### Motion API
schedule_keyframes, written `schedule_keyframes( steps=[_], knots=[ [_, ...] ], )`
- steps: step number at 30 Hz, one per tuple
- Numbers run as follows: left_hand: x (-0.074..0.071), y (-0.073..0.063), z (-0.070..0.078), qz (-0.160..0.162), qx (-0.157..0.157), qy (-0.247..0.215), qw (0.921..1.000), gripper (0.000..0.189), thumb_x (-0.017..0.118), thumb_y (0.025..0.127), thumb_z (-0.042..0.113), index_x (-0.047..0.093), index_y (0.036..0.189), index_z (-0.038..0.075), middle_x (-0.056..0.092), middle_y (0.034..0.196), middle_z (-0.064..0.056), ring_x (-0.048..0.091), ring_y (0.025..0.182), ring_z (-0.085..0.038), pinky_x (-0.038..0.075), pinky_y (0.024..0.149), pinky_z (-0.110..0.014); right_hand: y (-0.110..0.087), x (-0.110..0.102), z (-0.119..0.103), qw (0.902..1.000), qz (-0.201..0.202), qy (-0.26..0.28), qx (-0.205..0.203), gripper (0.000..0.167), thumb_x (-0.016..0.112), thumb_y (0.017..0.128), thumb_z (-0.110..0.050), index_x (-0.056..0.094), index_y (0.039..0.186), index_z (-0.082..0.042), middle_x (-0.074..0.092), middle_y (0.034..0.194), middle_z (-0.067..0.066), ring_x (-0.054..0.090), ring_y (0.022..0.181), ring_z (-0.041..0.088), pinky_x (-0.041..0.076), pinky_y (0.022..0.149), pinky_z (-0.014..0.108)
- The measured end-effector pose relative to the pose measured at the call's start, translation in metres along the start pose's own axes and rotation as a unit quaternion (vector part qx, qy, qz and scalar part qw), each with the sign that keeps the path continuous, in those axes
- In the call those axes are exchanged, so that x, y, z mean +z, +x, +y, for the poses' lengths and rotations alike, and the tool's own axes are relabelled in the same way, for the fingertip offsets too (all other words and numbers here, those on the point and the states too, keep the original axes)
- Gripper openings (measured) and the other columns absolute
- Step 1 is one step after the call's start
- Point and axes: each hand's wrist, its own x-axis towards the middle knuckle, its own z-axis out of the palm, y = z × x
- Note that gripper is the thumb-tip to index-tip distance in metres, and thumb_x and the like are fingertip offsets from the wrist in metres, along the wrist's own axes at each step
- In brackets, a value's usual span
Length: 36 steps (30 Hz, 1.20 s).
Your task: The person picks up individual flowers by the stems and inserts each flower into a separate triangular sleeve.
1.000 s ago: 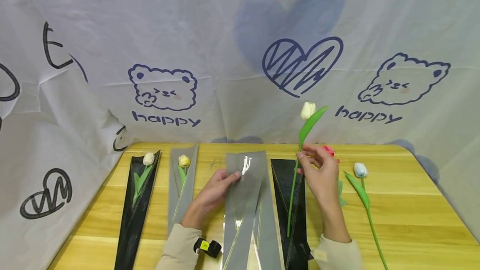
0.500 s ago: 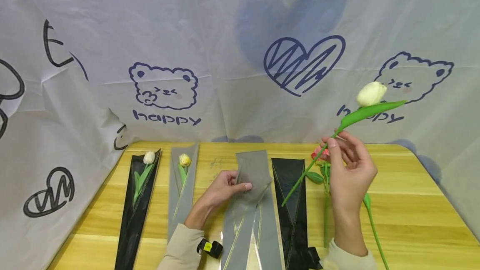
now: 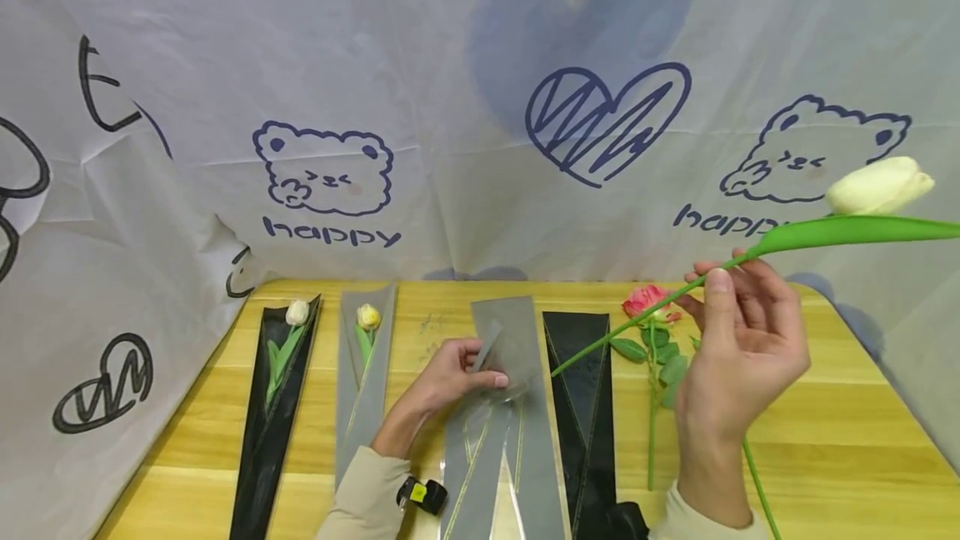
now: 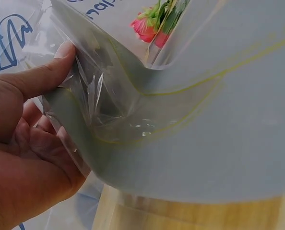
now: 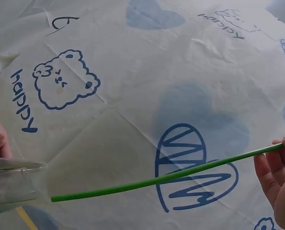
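My left hand (image 3: pixel 450 377) pinches the top edge of a grey, part-clear flower sleeve (image 4: pixel 214 124), thumb on the near face. The sleeve's mouth gapes in the left wrist view, with yellow lines along its folds. In my right hand (image 3: pixel 742 348) a white tulip (image 3: pixel 877 187) is held by its green stem, between thumb and fingers. The tulip leans far to the right, bloom raised. Its stem's lower end (image 5: pixel 56 198) points left at the sleeve's mouth, a small gap apart in the right wrist view.
At left lie a black sleeve (image 3: pixel 255 457) with a white tulip and a grey sleeve (image 3: pixel 358 423) with a yellow tulip. Another black sleeve (image 3: pixel 577 407) is right of centre. Beside it lies a pink rose (image 3: pixel 647 302). A printed cloth (image 3: pixel 450 107) hangs behind the wooden table (image 3: pixel 847 432).
My right hand has moved right with the white tulip, tilting it from nearly upright toward level. My left hand has bent the sleeve's top, and its mouth now gapes.
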Motion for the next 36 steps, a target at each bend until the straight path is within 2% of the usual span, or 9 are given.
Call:
schedule_keyframes(
  steps=[7, 14, 18, 26, 30, 36],
  knots=[
    [0.0, -0.001, 0.004, -0.012, 0.009, 0.011, 0.9998, 0.028, 0.079, 0.088, 0.0, 0.068, 0.111, -0.01, 0.072, 0.086, -0.006, 0.066, 0.076, -0.014, 0.053, 0.07, -0.026, -0.007, 0.003, 0.005, 0.9993, -0.033, 0.001, 0.015, 0.027, 0.071, 0.09, 0.012, 0.059, 0.113, 0.021, 0.066, 0.091, 0.026, 0.067, 0.083, 0.033, 0.061, 0.069, 0.034],
    [0.002, -0.004, 0.014, 0.0, 0.018, 0.012, 0.9998, 0.023, 0.077, 0.091, 0.003, 0.069, 0.108, -0.009, 0.074, 0.09, -0.01, 0.066, 0.078, -0.013, 0.053, 0.07, -0.027, -0.018, 0.008, 0.015, 0.9956, -0.087, -0.017, 0.031, 0.022, 0.07, 0.09, 0.012, 0.06, 0.109, 0.019, 0.068, 0.091, 0.024, 0.07, 0.082, 0.03, 0.06, 0.068, 0.032],
    [0.004, -0.004, 0.021, 0.003, 0.023, 0.012, 0.9997, 0.02, 0.077, 0.092, 0.005, 0.069, 0.105, -0.008, 0.073, 0.089, -0.008, 0.063, 0.077, -0.012, 0.05, 0.068, -0.025, -0.022, 0.009, 0.021, 0.989, -0.134, -0.025, 0.056, 0.02, 0.069, 0.09, 0.014, 0.059, 0.108, 0.02, 0.069, 0.094, 0.023, 0.07, 0.083, 0.029, 0.061, 0.068, 0.032],
    [0.007, -0.008, 0.034, -0.004, 0.038, -0.005, 0.9993, 0.016, 0.077, 0.091, 0.003, 0.069, 0.1, -0.007, 0.071, 0.083, -0.002, 0.061, 0.074, -0.011, 0.047, 0.066, -0.024, -0.03, 0.01, 0.032, 0.9689, -0.216, -0.072, 0.097, 0.022, 0.07, 0.087, 0.018, 0.059, 0.105, 0.021, 0.068, 0.093, 0.02, 0.071, 0.083, 0.025, 0.061, 0.071, 0.035],
    [0.008, -0.01, 0.037, -0.002, 0.041, -0.007, 0.9991, 0.016, 0.078, 0.091, 0.004, 0.069, 0.099, -0.006, 0.072, 0.083, -0.002, 0.062, 0.074, -0.012, 0.048, 0.066, -0.024, -0.032, 0.01, 0.035, 0.9616, -0.235, -0.091, 0.108, 0.021, 0.072, 0.086, 0.017, 0.061, 0.104, 0.02, 0.069, 0.092, 0.021, 0.073, 0.082, 0.024, 0.061, 0.071, 0.035],
    [0.008, -0.011, 0.042, -0.002, 0.04, -0.007, 0.9992, 0.016, 0.077, 0.092, 0.005, 0.07, 0.102, -0.005, 0.073, 0.085, -0.003, 0.064, 0.076, -0.012, 0.049, 0.067, -0.025, -0.033, 0.011, 0.034, 0.9601, -0.245, -0.083, 0.105, 0.02, 0.07, 0.087, 0.018, 0.062, 0.104, 0.021, 0.07, 0.094, 0.018, 0.074, 0.085, 0.025, 0.061, 0.073, 0.035]
  ],
)
